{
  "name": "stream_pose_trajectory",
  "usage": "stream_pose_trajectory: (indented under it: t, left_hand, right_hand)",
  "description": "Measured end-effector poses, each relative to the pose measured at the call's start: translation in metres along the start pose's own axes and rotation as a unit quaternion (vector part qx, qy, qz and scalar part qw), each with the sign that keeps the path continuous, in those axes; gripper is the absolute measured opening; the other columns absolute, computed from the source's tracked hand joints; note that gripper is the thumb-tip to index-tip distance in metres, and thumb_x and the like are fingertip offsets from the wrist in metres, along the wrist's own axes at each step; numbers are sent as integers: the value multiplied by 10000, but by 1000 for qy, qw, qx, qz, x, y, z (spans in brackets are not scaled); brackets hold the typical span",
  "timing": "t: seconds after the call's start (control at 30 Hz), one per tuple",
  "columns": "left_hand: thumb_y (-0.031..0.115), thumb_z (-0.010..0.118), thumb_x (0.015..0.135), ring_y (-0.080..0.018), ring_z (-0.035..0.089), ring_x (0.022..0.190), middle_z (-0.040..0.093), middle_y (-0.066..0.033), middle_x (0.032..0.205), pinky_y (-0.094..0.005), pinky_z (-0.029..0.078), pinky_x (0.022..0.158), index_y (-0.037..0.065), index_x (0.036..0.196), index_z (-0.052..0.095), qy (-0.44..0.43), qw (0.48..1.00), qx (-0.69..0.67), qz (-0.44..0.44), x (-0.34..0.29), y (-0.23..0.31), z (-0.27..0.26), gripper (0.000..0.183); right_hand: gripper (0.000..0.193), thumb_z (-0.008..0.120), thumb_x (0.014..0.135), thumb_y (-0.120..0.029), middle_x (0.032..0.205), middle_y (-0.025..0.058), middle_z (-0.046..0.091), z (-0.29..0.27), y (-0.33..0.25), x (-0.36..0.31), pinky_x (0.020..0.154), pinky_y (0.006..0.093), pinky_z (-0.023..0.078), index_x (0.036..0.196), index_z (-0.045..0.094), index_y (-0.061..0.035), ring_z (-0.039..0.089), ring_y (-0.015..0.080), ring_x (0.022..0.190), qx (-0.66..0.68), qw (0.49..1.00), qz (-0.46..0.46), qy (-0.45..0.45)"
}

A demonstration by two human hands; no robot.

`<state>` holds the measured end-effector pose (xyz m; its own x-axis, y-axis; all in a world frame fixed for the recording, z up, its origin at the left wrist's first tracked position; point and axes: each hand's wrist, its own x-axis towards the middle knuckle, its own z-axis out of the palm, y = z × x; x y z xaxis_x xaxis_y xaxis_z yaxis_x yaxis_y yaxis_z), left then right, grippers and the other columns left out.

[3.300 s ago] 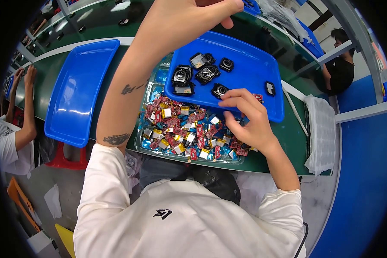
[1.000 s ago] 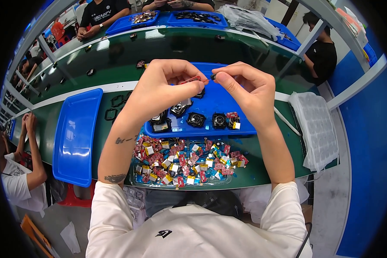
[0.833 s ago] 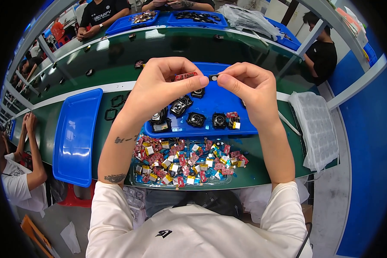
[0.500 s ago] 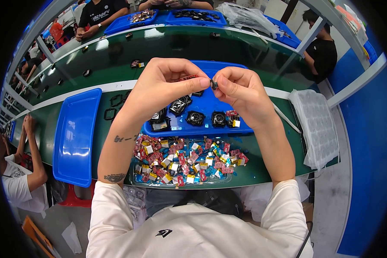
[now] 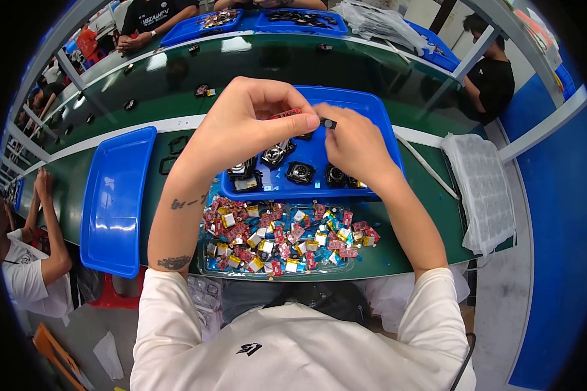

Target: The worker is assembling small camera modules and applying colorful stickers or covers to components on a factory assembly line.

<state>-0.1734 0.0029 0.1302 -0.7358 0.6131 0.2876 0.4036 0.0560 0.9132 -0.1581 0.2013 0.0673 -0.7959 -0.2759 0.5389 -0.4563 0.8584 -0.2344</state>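
Over the blue tray (image 5: pixel 388 156), my left hand (image 5: pixel 244 127) is closed round a red circuit board (image 5: pixel 287 113), partly hidden by the fingers. A small black rectangular part (image 5: pixel 329 122) with a round grey spot sticks out past the left thumb tip. My right hand (image 5: pixel 359 143) meets it there, fingers bent and pressed in at the part; the exact grip is partly hidden. Below the hands, black watch cases (image 5: pixel 300 173) lie in the tray. Nearer me, a clear tray (image 5: pixel 209 266) holds a heap of red circuit boards with white-and-yellow batteries (image 5: pixel 266 246).
An empty-looking blue tray (image 5: pixel 114 202) leans at left by black frames (image 5: pixel 169 163). A bubbled plastic pack (image 5: pixel 479 195) lies at right. Beyond a white rail, a green belt (image 5: pixel 169 85) carries small parts. Co-workers sit across and at left; grey posts (image 5: pixel 479 52) frame the bench.
My right hand has turned, its back now more upward, and the small black part shows flatter. Both hands have risen slightly; the left still holds the circuit board.
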Motion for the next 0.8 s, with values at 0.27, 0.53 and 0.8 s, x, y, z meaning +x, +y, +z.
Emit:
stream_pose_trajectory:
  t: [0.27, 0.53, 0.8]
  left_hand:
    - [94, 692, 831, -48, 553, 689, 624, -12, 760, -190, 440, 619, -11, 835, 660, 34, 999, 7, 19, -2, 2, -6, 111]
    - [101, 681, 831, -35, 530, 648, 611, 1, 734, -183, 409, 564, -2, 813, 653, 89, 995, 1, 52, -3, 4, -8, 108]
    - [106, 694, 817, -39, 561, 650, 634, -22, 797, -177, 421, 554, -3, 814, 660, 105, 994, 36, 21, -1, 1, -7, 114]
  right_hand:
    - [348, 799, 641, -345, 895, 58, 618, 8, -13, -8, 761, 372, 486, 825, 690, -70, 580, 232, 900, -42, 967, -13, -251]
    - [203, 748, 736, -115, 733, 12, 590, -4, -5, 5, 598, 248, 450, 864, 604, -50, 575, 103, 671, 289, 930, 88, -209]
    - [362, 682, 764, 5, 849, 60, 646, -27, -16, 9, 666, 191, 471, 1104, 561, -23, 594, 71, 752, 542, 828, 128, -63]
